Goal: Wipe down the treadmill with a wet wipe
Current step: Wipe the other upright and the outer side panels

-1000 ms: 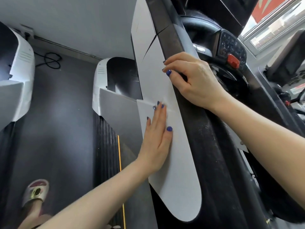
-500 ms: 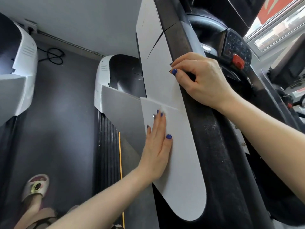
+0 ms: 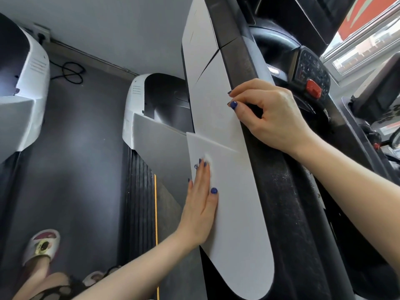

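The treadmill's grey side panel [image 3: 236, 224] runs from top centre down to the lower right, beside its black padded handrail [image 3: 287, 213]. My left hand [image 3: 200, 204] lies flat on the panel with fingers together, just below a seam. A small pale patch at its fingertips looks like the wet wipe [image 3: 208, 157]; the rest is hidden under the palm. My right hand [image 3: 270, 115] is curled over the handrail's edge higher up.
The console [image 3: 311, 68] with a red stop button [image 3: 313, 88] sits at upper right. The ribbed side rail and belt [image 3: 140, 191] lie below left. A second treadmill [image 3: 21, 94] stands at far left, a cable [image 3: 71, 72] on the dark floor, my sandalled foot [image 3: 41, 245] bottom left.
My left hand has slid a little down the grey panel, from the seam to just below it. My right hand keeps its hold on the handrail.
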The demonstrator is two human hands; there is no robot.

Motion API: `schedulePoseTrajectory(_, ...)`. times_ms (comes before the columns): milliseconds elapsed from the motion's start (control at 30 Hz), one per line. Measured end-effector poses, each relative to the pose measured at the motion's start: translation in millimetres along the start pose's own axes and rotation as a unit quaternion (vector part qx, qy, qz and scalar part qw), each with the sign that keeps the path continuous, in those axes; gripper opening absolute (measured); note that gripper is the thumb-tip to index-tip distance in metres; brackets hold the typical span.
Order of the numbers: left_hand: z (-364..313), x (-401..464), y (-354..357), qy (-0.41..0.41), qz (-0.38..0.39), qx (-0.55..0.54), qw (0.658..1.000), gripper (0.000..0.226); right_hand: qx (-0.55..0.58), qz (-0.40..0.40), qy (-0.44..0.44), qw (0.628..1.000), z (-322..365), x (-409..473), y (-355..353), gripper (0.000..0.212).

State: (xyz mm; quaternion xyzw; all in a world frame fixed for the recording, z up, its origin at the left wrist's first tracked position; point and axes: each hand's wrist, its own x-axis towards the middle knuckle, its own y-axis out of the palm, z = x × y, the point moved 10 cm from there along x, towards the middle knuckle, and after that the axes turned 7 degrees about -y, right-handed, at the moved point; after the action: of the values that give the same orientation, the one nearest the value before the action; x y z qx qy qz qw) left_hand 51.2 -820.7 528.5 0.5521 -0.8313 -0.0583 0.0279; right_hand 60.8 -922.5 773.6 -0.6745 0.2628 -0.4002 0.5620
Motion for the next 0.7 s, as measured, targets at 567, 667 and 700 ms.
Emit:
schedulePoseTrajectory(567, -6.3, 66.4, -32.9, -0.049, -0.042, -0.022, 0.998, 0.054, 0.001, -0.017, 0.012, 1.000, -4.7, 0.2, -2.6, 0.022)
schedulePoseTrajectory(667, -33.1, 48.3, -24.9, 0.004, -0.039, -0.030, 0.999, 0.051, 0.002, -0.025, 0.013, 1.000, -4.7, -0.1, -3.9, 0.025)
schedulePoseTrajectory(700, -37.8, 41.7, -22.7, 0.016, -0.038, -0.028, 0.999, 0.051, 0.004, -0.029, 0.012, 1.000, -3.9, -0.5, -4.3, 0.026)
